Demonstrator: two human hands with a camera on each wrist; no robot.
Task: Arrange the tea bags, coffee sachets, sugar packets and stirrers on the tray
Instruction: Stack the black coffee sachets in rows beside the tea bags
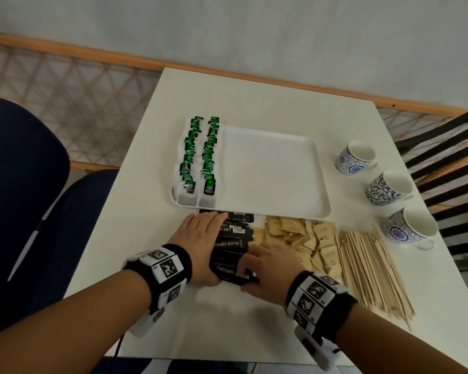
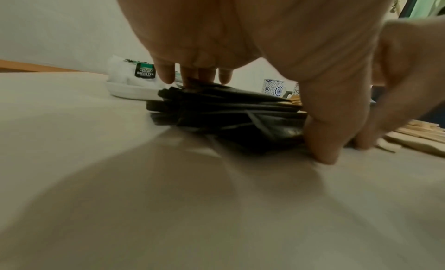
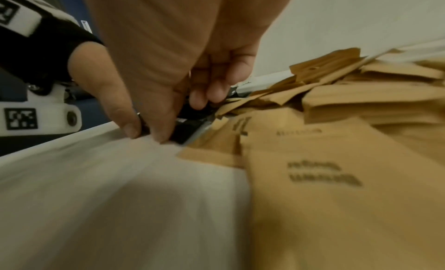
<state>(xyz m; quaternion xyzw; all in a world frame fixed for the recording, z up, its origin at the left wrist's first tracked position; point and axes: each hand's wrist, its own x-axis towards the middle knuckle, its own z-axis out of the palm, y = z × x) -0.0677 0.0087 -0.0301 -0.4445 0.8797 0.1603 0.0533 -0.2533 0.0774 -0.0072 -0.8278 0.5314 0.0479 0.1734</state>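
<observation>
A pile of black coffee sachets lies on the white table in front of the white tray. My left hand lies along the pile's left side, its straight fingers pressing on the top. My right hand grips the pile's near end, with curled fingers on the black sachets. Two rows of green tea bags fill the tray's left side. Brown sugar packets and wooden stirrers lie to the right of the pile.
Three blue-patterned cups stand along the table's right edge. A dark blue chair is on the left and a black slatted chair on the right. The tray's middle and right parts are bare.
</observation>
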